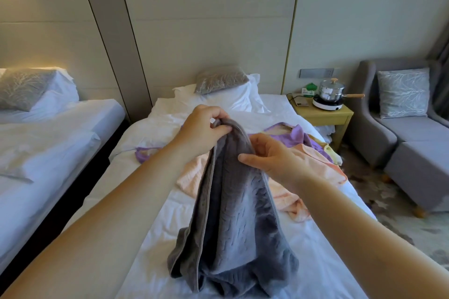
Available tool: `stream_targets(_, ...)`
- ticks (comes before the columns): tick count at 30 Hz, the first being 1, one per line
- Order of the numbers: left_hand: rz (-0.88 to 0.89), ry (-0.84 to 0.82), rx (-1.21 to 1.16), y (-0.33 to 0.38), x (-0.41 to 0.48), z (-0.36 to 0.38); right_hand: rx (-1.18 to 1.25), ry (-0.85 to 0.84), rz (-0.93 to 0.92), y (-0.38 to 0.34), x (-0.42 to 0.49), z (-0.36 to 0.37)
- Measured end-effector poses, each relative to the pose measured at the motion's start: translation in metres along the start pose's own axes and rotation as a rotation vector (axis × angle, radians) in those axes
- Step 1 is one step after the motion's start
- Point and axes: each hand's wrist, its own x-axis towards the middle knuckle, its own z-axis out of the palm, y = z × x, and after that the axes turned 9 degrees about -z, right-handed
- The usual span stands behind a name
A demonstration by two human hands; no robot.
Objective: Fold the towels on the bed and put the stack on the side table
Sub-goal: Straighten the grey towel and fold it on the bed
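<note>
The left hand (202,130) is the higher of the two. Its fingers are curled over and pinch the very top of the grey towel (233,226), which is raised over the middle of the bed (323,262). From that pinch the towel hangs straight down, long axis upright, doubled into a narrow drape. Its bottom end lies bunched on the sheet at the near end.

The right hand (272,156) sits a little lower and just to the right, with its thumb across the front of the towel's right edge and its fingers behind, nipping that edge. With both grips close together near the top, I'd judge the next move needs the hands to draw apart sideways and open the cloth out.

Beyond the right hand, a peach towel (313,160) and a purple towel (298,136) lie loose on the sheet. The side table (325,116) stands far right, nearer the right hand, with a pot (331,91) on it.
</note>
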Motion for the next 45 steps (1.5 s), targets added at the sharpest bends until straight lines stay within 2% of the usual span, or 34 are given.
stream_targets(2,-0.031,0.156,-0.055,-0.005,0.003,-0.011,-0.214,-0.098,0.081,0.017,-0.012,0.001)
stream_targets(4,-0.043,0.248,-0.111,-0.009,0.008,-0.025,-0.255,-0.070,0.086,0.024,-0.018,-0.001)
stream_targets(7,-0.065,0.324,-0.218,-0.006,0.011,-0.045,-0.245,0.149,-0.021,0.004,-0.006,-0.006)
stream_targets(9,-0.082,0.376,-0.280,-0.001,0.012,-0.056,-0.225,0.227,-0.137,-0.022,0.011,-0.012)
stream_targets(14,-0.141,0.427,-0.223,-0.003,0.007,-0.078,-0.201,0.182,-0.310,-0.080,0.035,-0.026)
stream_targets(19,-0.254,0.283,-0.099,-0.030,-0.009,-0.076,-0.209,0.187,-0.319,-0.073,0.035,-0.018)
stream_targets(24,-0.433,-0.118,-0.018,-0.049,-0.026,-0.056,-0.188,0.172,-0.251,-0.055,0.025,-0.010)
stream_targets(26,-0.460,-0.214,0.035,-0.052,-0.031,-0.046,-0.185,0.137,-0.223,-0.049,0.022,-0.006)
stream_targets(29,-0.435,-0.223,0.000,-0.053,-0.034,-0.034,-0.207,0.118,-0.212,-0.043,0.018,-0.003)
stream_targets(34,-0.325,-0.165,-0.229,-0.037,-0.035,-0.020,-0.212,0.135,-0.227,-0.042,0.017,0.000)
stream_targets(39,-0.177,-0.265,-0.266,-0.009,-0.034,-0.005,-0.199,0.095,-0.251,-0.043,0.019,0.009)
stream_targets(45,-0.230,-0.347,-0.473,-0.007,-0.029,-0.019,-0.296,0.181,-0.170,-0.036,0.018,-0.009)
